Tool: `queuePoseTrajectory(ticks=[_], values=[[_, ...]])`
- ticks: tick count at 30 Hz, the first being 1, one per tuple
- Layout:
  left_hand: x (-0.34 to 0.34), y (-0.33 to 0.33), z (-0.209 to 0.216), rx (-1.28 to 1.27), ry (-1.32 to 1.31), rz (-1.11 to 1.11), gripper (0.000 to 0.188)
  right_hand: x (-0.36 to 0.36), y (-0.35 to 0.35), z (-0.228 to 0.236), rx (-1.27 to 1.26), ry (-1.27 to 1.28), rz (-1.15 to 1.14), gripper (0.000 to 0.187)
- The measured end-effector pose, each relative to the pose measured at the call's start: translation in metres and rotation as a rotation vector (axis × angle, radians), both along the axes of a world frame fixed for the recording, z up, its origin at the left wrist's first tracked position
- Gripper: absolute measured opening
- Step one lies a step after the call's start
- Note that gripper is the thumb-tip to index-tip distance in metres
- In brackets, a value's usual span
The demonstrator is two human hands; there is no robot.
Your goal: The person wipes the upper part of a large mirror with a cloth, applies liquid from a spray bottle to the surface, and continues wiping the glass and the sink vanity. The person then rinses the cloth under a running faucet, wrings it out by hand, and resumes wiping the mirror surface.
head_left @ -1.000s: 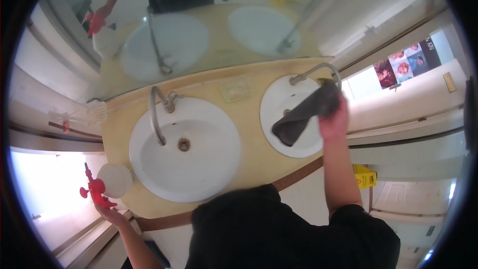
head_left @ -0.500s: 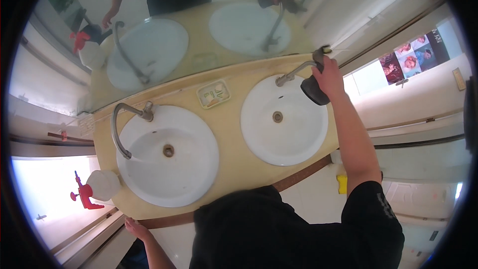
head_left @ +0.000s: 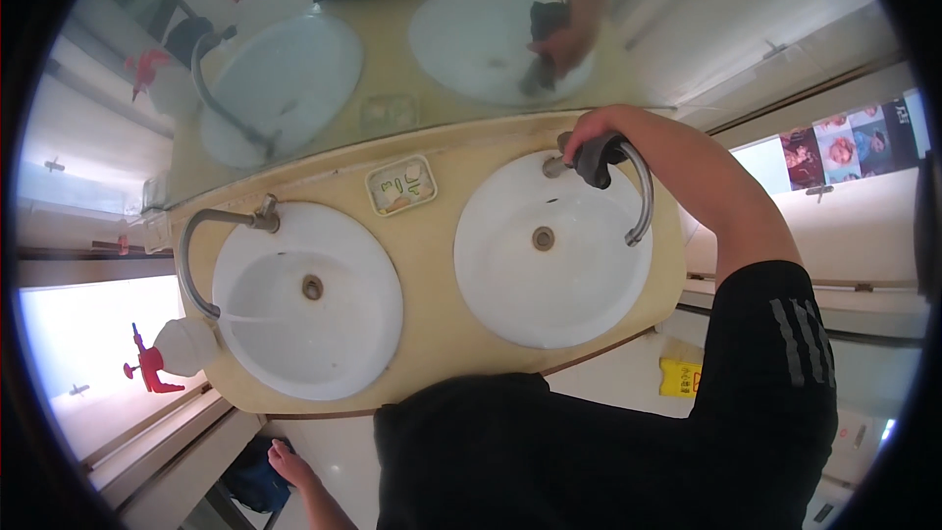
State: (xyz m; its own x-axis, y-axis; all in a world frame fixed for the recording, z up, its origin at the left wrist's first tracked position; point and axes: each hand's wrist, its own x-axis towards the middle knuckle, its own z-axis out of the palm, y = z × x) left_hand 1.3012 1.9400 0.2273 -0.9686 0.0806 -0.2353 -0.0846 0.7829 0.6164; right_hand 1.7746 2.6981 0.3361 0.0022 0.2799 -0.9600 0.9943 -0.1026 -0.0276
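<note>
My right hand [head_left: 594, 124] is closed around a dark grey cloth [head_left: 595, 161], pressing it on the base end of the right curved metal faucet [head_left: 645, 191]. The faucet's spout hangs over the right side of the right white sink [head_left: 530, 285]. Below the counter's front edge at the left, my left hand [head_left: 287, 463] hangs with nothing in it, its fingers loosely apart. A second curved faucet [head_left: 191, 250] reaches over the left edge of the left white sink [head_left: 363, 334].
Between the sinks lies a soap dish [head_left: 401, 185] on the yellow counter [head_left: 427, 275]. A white spray bottle [head_left: 186, 346] with a red trigger head stands at the left edge. A mirror [head_left: 392, 59] runs along the back. A yellow floor sign [head_left: 677, 377] stands at the right.
My right hand has moved the cloth from the faucet's outer bend back to its base. My right arm now bends over the spout. My left hand has dropped lower, away from the counter edge.
</note>
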Motion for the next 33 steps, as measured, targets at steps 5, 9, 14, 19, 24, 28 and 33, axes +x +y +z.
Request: queuePoseTrajectory(ticks=[5, 9, 14, 19, 24, 28, 33], values=[[0.002, -0.001, -0.019, -0.141, 0.059, -0.184, 0.039, 0.016, -0.008, 0.043, 0.100, 0.161, 0.186, 0.049], [-0.001, 0.029, -0.015, -0.247, 0.057, -0.320, 0.033, 0.015, -0.065, 0.120, 0.439, 0.261, 0.572, 0.050], [0.014, 0.108, -0.005, -0.131, -0.021, -0.369, 0.028, 0.031, -0.170, 0.109, 1.018, 0.174, 0.373, 0.042], [0.037, 0.132, 0.021, -0.112, 0.092, -0.482, 0.025, 0.025, -0.239, 0.040, 1.463, 0.546, 0.538, 0.035], [0.044, 0.091, 0.023, -0.167, 0.121, -0.458, 0.021, -0.038, -0.293, -0.039, 0.646, 0.720, -0.321, 0.040], [0.047, 0.094, 0.024, -0.005, 0.110, -0.496, 0.015, -0.107, -0.318, -0.043, 0.161, 1.078, -1.037, 0.037], [0.038, 0.139, 0.040, 0.294, -0.163, -0.444, 0.017, -0.236, -0.340, -0.026, 0.008, 1.199, -1.034, 0.039]])
